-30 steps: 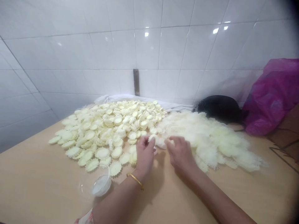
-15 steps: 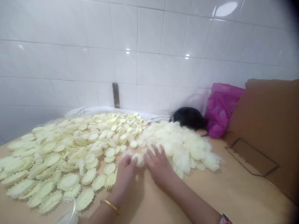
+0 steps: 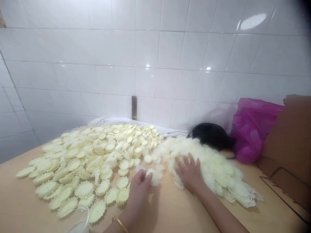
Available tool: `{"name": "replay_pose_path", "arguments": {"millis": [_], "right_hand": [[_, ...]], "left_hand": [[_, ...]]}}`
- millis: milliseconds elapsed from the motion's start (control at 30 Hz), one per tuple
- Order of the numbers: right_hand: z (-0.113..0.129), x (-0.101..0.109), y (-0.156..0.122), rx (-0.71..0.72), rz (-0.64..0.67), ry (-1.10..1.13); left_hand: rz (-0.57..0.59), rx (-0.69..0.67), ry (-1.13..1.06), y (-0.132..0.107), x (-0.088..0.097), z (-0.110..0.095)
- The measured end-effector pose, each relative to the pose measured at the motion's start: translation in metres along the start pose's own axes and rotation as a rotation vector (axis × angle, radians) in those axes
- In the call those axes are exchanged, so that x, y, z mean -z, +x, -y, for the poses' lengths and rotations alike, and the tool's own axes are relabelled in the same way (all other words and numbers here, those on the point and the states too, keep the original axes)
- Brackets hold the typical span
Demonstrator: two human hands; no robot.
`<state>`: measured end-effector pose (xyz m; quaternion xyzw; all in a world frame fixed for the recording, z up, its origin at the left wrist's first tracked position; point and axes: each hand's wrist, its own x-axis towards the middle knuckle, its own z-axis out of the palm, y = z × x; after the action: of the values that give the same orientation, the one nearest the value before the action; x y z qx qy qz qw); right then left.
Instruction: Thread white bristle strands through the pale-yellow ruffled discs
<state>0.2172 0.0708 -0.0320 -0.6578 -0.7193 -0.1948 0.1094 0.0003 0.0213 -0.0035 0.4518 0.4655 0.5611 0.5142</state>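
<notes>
My left hand [image 3: 140,187], with a gold bracelet at the wrist, pinches a small white frilly-edged piece [image 3: 155,176] between thumb and fingers. My right hand [image 3: 190,173] lies with fingers spread on the near left edge of a heap of thin, sheer, whitish pieces [image 3: 216,171] with jagged edges. To the left spreads a big pile of pale yellow discs [image 3: 80,165] with toothed rims, some of them stacked. A few discs lie close beside my left hand. What these pieces are made of I cannot tell.
A clear plastic cup [image 3: 82,223] stands at the front edge. Behind the heaps are a white cloth [image 3: 116,121], a black rounded item [image 3: 210,136] and a magenta plastic bag [image 3: 252,129]. A brown cardboard box [image 3: 289,155] stands at right, against the tiled wall [image 3: 145,48].
My right hand has moved away from my left, rightward onto the sheer heap, and its fingers have spread. The left keeps its pinch on the frilly piece. The camera view has shifted.
</notes>
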Motion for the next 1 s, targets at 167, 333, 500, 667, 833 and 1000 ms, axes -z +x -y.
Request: {"name": "replay_pose_path", "arguments": {"millis": [167, 333, 500, 667, 833, 1000], "right_hand": [[-0.007, -0.011, 0.031, -0.038, 0.024, 0.013], [-0.007, -0.016, 0.053, -0.054, -0.003, 0.014], [-0.003, 0.0, 0.047, -0.055, -0.042, 0.002], [-0.003, 0.041, 0.029, -0.033, -0.095, 0.02], [0.014, 0.075, 0.002, -0.031, -0.205, 0.306], [0.05, 0.089, -0.031, -0.13, 0.233, 1.302]], "left_hand": [[0.015, -0.035, 0.004, 0.001, 0.0, -0.001], [0.05, -0.061, -0.002, 0.001, 0.0, -0.005], [0.095, -0.056, 0.075, -0.004, -0.002, -0.004], [0.107, 0.021, 0.14, -0.014, -0.007, -0.003], [0.215, 0.1, 0.023, -0.018, -0.012, -0.002], [0.267, 0.144, -0.119, -0.023, -0.016, -0.004]]}}
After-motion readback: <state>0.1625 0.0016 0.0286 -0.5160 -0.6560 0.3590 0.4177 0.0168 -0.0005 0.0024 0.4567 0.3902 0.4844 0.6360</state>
